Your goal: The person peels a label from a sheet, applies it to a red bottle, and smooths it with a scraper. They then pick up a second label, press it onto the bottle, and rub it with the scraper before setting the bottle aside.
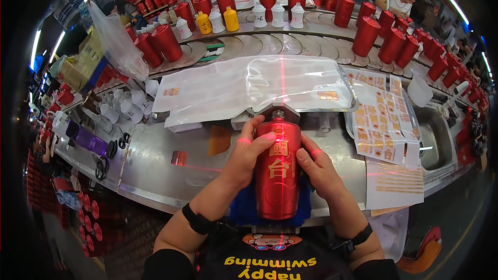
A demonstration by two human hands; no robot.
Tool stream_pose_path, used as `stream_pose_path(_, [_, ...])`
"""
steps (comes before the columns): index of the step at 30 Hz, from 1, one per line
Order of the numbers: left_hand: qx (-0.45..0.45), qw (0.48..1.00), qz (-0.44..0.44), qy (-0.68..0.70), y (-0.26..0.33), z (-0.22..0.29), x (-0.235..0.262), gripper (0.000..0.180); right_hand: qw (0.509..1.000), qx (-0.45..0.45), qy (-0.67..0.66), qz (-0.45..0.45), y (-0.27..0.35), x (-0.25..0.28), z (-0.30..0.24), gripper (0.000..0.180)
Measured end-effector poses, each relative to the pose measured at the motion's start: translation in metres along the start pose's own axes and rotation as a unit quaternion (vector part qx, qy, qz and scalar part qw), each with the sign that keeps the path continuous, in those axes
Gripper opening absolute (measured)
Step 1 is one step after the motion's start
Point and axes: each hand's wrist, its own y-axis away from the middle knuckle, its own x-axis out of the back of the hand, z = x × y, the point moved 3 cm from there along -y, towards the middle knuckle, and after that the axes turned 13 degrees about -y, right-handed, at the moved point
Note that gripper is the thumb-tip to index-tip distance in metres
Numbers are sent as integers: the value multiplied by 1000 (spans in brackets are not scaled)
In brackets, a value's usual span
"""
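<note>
A glossy red bottle (278,192) with gold characters lies before me on a blue cloth (244,202), its neck pointing away. My left hand (245,155) is closed around its left side, the thumb resting on the front near the shoulder. On the other side, my right hand (322,172) presses its fingers and thumb against the bottle. Red laser lines cross the bottle lengthwise and sideways. Just beyond the neck stands a dark metal block (284,108), partly hidden by the bottle. The undersides of both hands cannot be seen.
A white backing sheet (218,91) covers a tray ahead. Gold label sheets (377,116) lie at right beside a sink (438,137). At left are scissors (123,140), a purple bottle (89,140) and an amber scraper-like piece (219,141). A conveyor (249,47) carries red, white and yellow bottles.
</note>
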Motion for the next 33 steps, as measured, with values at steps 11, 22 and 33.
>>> stream_pose_path(11, [-15,1000,-13,-11,1,-7,-2,75,1000,12,-4,-5,0,1,0,69])
stream_pose_path(22, [-315,903,54,-288,26,0,7,89,1000,23,9,2,1,10,4,69])
stream_pose_path(33, [-428,694,-103,-570,50,25,-14,62,981,86,106,137,12,39,-10,31])
